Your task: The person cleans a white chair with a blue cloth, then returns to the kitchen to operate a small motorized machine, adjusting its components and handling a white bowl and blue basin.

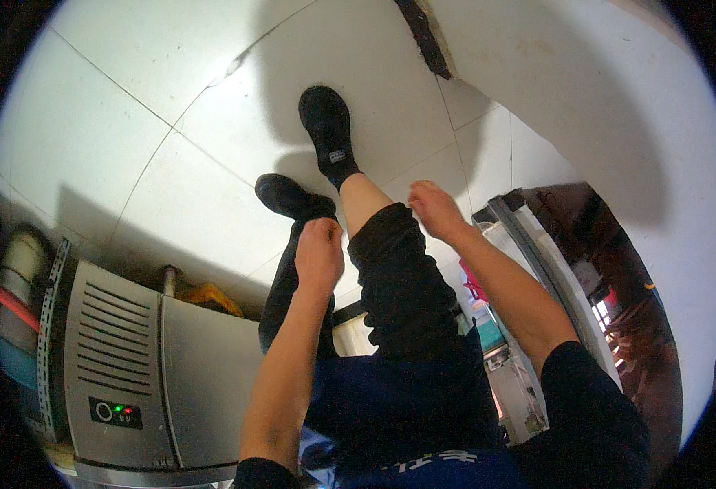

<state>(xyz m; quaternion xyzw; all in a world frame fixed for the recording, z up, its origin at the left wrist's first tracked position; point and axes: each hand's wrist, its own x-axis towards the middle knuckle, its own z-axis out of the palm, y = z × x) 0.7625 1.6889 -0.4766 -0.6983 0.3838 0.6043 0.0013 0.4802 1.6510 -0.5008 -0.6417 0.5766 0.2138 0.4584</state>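
My left hand (pixel 320 252) hangs over my lower leg with its fingers curled; whether it holds anything does not show. To the right of my other leg is my right hand (pixel 434 208), its fingers bent and slightly blurred, with nothing visible in it. Between the hands is a black trouser leg (pixel 394 263), bunched up below the knee over a bare shin (pixel 364 198). Black shoes (pixel 326 116) stand on the tiled floor beyond the hands, one farther forward than the other.
At the lower left stands a stainless-steel appliance (pixel 211 379) with a vented panel (pixel 116 342) and lit indicators. A yellow object (pixel 211 296) lies behind it. A metal-framed unit (pixel 529 244) is at the right, near a pale wall (pixel 578 91). Pale tiles (pixel 119 61) cover the floor.
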